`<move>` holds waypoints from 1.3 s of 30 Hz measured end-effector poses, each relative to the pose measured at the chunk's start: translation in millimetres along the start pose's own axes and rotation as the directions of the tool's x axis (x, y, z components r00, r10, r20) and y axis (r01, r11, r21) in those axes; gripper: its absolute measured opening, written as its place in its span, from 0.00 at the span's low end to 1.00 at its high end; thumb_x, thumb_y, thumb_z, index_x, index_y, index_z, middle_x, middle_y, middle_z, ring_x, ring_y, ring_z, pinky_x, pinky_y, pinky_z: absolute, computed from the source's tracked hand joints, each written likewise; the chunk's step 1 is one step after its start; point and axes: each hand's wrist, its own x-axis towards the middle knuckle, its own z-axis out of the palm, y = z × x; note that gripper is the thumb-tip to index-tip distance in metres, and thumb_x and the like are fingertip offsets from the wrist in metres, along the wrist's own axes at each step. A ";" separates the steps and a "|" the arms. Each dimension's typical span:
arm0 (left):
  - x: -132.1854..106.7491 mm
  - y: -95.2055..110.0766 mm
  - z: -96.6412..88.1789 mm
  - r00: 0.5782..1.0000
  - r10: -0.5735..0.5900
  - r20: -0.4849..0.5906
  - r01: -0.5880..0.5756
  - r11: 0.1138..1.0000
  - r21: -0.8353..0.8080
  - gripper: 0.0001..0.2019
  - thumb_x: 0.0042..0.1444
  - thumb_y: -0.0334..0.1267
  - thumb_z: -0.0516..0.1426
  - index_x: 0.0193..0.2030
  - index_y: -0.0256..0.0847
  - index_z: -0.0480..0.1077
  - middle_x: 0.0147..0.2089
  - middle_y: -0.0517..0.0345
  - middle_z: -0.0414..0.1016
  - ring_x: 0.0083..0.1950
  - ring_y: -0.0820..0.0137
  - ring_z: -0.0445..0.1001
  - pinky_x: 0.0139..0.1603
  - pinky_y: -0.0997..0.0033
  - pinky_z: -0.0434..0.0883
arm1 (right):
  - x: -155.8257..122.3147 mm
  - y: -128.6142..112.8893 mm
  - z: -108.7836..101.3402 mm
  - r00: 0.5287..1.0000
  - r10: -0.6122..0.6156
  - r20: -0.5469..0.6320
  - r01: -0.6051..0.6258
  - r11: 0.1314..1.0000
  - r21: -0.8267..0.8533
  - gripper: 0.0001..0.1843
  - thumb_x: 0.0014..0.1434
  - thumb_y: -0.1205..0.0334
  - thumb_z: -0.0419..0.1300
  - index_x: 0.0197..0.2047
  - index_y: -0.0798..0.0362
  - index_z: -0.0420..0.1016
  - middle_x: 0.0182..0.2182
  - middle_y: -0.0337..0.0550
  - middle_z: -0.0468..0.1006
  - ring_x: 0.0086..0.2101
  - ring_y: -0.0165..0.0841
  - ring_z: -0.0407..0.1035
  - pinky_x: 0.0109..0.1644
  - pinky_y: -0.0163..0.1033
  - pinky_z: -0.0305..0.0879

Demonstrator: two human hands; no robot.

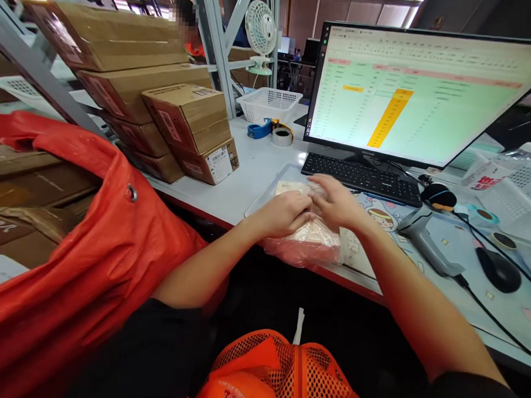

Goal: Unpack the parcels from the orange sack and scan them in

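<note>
Your forearms reach fwd over the white desk (249, 175), L hand (285, 214) & R hand (336, 202) close together, both clamped down on clear plastic pkg (305, 245).

The packet (305, 245) seems to be glossy thin plastic; the cartons (185, 116) are matt brown cardboard.

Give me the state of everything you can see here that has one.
Left hand, clasping the plastic-wrapped packet
Right hand, clasping it too
Computer monitor, on, showing a spreadsheet
Barcode scanner, lying on its side
Orange sack, open
Cardboard boxes, stacked
</note>
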 end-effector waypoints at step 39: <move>-97.6 68.3 27.9 0.935 -0.022 -0.354 0.072 0.989 0.129 0.21 0.70 0.45 0.64 0.67 0.45 0.73 0.68 0.45 0.79 0.69 0.50 0.75 0.67 0.45 0.73 | -170.8 83.8 -24.2 0.846 0.521 -0.110 -0.515 0.747 -0.420 0.32 0.69 0.52 0.60 0.69 0.62 0.75 0.61 0.69 0.79 0.59 0.59 0.75 0.65 0.63 0.70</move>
